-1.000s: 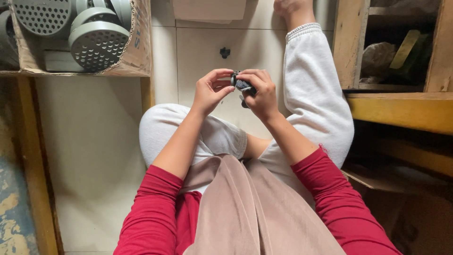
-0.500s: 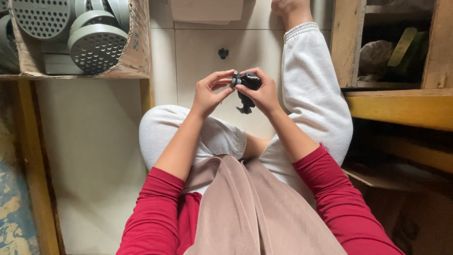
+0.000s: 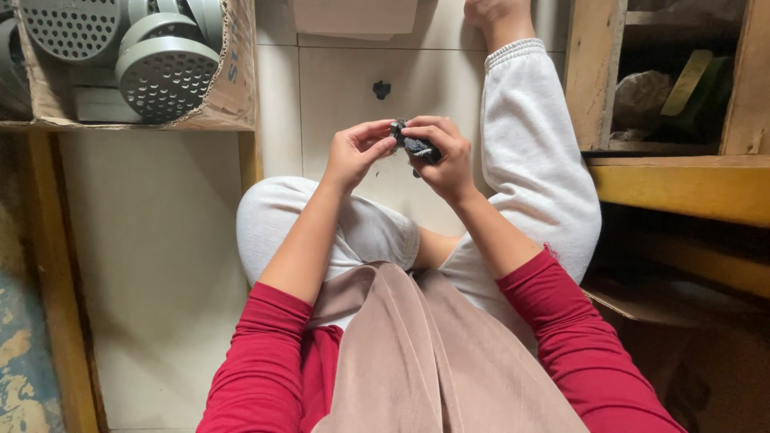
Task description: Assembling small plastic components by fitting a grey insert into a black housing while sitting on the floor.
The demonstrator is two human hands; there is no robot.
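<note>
Both hands meet at upper centre of frame, over the lap. Right hand (image 3: 445,156) grip clamped on small dark part (image 3: 415,147); left hand (image 3: 354,152) fingertips pinch its left end. Another small dark piece (image 3: 382,89) lies on floor tiles above. Cardboard box (image 3: 233,80) w/ grey perforated discs (image 3: 164,76) upper left; wooden shelf (image 3: 682,180) at right.

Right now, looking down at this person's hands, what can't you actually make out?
- Small dark part, head view: mostly wrapped by the right hand and the left hand; its shape is unclear.
- Tiny dark piece on the floor tiles: too small to identify.
- Cardboard box of grey perforated discs: cut off by the top edge.
- Wooden shelf contents: shadowed.
</note>
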